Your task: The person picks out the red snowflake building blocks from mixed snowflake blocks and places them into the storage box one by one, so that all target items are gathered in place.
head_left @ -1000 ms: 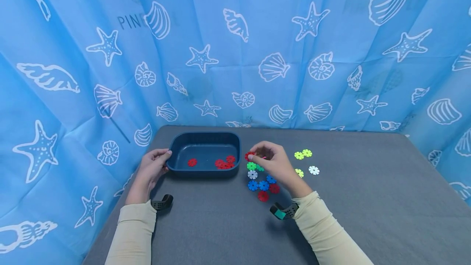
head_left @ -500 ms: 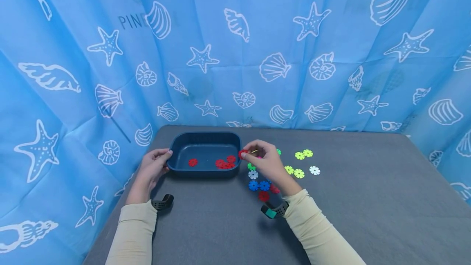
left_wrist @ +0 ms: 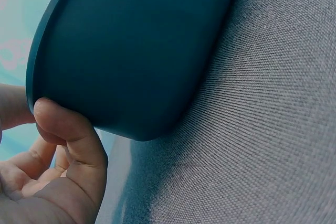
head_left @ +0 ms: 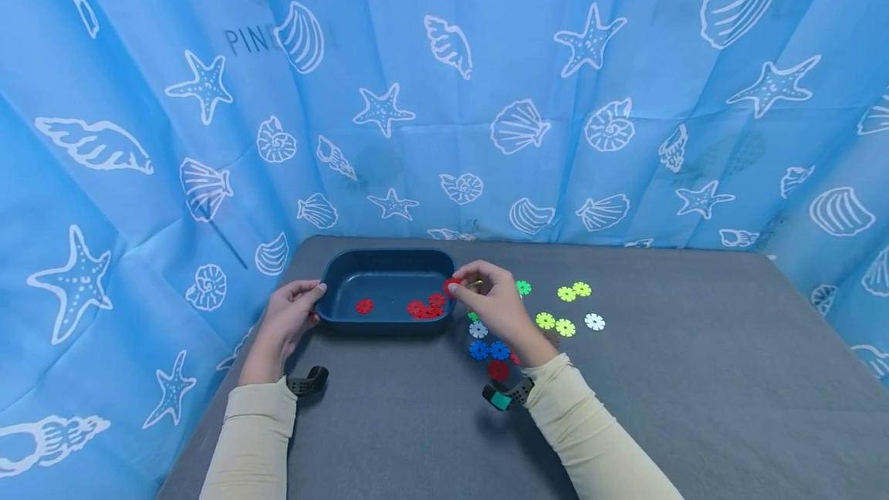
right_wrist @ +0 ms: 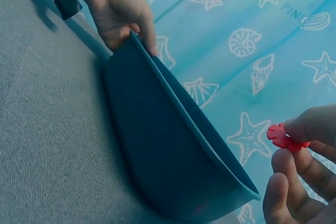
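Observation:
In the head view, a dark blue rectangular tub (head_left: 389, 322) stands on the table with several red notched discs (head_left: 364, 306) on its floor. My left hand (head_left: 288, 319) pinches its left rim between thumb and fingers, which the left wrist view shows close up. Between thumb and fingertips, my right hand (head_left: 491, 303) pinches a red snowflake disc (right_wrist: 283, 137) just above the tub's right rim. A thin yellow sliver shows beside those fingers; what it belongs to is hard to tell.
Right of the tub lie loose notched discs: blue ones (head_left: 499, 350), a red one (head_left: 498, 370), white ones (head_left: 594, 322), yellow ones (head_left: 566, 327) and a green one (head_left: 523, 288). My right hand and forearm cover part of the group. A blue shell-print curtain (head_left: 417, 153) hangs behind the grey table (head_left: 389, 423).
My right hand has moved left with the red snowflake disc, from above the loose discs to the tub's right rim. The left hand and tub have stayed in place.

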A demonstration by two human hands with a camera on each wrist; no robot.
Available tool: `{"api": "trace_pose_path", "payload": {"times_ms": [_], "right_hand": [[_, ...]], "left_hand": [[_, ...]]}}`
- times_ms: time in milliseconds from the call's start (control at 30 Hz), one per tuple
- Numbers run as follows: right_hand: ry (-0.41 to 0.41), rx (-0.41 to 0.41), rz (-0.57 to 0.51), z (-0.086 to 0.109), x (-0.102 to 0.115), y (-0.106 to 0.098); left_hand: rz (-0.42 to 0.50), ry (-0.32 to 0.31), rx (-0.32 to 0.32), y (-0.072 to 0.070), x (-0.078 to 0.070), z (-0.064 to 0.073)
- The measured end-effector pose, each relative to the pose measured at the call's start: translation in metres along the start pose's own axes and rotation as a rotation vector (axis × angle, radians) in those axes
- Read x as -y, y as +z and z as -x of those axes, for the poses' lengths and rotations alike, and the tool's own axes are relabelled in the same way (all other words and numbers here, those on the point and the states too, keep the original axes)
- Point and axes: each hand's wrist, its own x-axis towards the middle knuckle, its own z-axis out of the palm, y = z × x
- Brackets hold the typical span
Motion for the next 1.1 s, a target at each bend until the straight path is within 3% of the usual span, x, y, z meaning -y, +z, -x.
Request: {"api": "trace_pose_path", "payload": {"times_ms": [633, 1100], "right_hand": [[-0.003, 0.032, -0.090, -0.003, 0.001, 0.007], [-0.041, 0.045, -0.016, 0.003, 0.005, -0.005]], "left_hand": [[-0.003, -0.011, -0.002, -0.001, 0.000, -0.001], [0.013, -0.010, 0.001, 0.000, -0.001, -0.001]]}}
